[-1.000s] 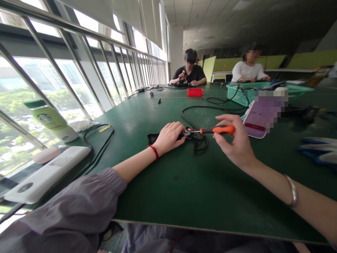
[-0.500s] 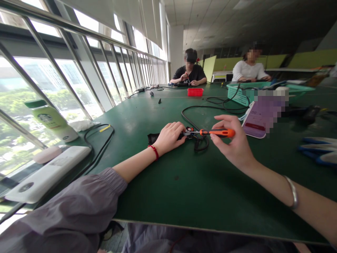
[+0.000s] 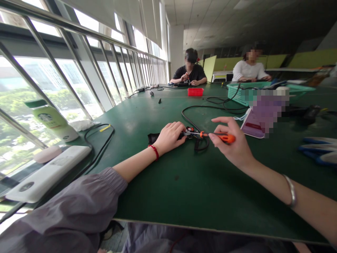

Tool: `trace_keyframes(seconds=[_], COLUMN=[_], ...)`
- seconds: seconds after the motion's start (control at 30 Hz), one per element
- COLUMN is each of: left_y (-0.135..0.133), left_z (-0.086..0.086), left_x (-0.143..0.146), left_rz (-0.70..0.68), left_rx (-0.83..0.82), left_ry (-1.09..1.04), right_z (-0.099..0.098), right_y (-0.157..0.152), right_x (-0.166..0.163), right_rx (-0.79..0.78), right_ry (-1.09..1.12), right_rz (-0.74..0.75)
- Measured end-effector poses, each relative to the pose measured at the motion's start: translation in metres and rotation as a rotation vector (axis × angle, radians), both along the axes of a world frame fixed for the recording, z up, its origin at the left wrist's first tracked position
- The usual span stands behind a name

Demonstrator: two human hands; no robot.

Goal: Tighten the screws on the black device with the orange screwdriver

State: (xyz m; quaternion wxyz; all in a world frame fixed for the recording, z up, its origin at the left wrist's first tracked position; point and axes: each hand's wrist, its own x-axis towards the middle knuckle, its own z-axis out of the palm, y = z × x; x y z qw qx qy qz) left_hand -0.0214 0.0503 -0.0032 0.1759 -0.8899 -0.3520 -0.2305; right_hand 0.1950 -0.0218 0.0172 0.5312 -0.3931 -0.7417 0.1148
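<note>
My left hand [image 3: 170, 137] lies curled over a small black device [image 3: 153, 137] with wires on the green table [image 3: 168, 189], holding it down. My right hand [image 3: 233, 144] pinches an orange-handled screwdriver [image 3: 221, 136] between thumb and fingers, forefinger stretched out above it. The screwdriver's thin metal tip points left into the exposed end of the device [image 3: 190, 132], right beside my left fingertips. A black cable [image 3: 200, 142] loops from the device across the table.
A phone [image 3: 254, 123] lies just right of my right hand, blue-and-white gloves [image 3: 319, 151] farther right. A bottle [image 3: 54, 121], a white power strip [image 3: 47, 172] and a black cord sit at the left. Two people work at the far end, near a red box [image 3: 195, 92] and green baskets [image 3: 243, 92].
My right hand has lowered and tilted the screwdriver, so the handle sits lower and nearer the table. The forefinger has lifted off the handle. My left hand has stayed put.
</note>
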Motion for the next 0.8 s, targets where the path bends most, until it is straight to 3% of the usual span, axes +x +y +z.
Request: trace_keyframes(seconds=[0.1, 0.2, 0.4, 0.6, 0.8], left_y=[-0.0004, -0.0014, -0.0013, -0.0002, -0.0010], left_z=[0.0005, 0.0004, -0.0038, -0.0052, -0.0048], left_x=[0.0002, 0.0005, 0.0021, 0.0017, 0.0016], left_rz=[0.007, 0.044, 0.311, 0.296, 0.281], left_rx=[0.001, 0.013, -0.012, -0.094, -0.105], left_ry=[0.004, 0.003, -0.056, -0.042, -0.068], right_z=[0.0009, 0.0001, -0.0019, -0.0001, -0.0005], right_y=[-0.0024, -0.0023, 0.0003, -0.0015, -0.0002], right_x=[-0.0005, -0.0009, -0.0006, 0.0019, 0.0012], right_rx=[-0.072, -0.008, 0.055, -0.095, 0.106], right_ry=[0.008, 0.001, -0.012, 0.041, 0.037], right_rz=[0.005, 0.001, -0.003, 0.008, -0.005])
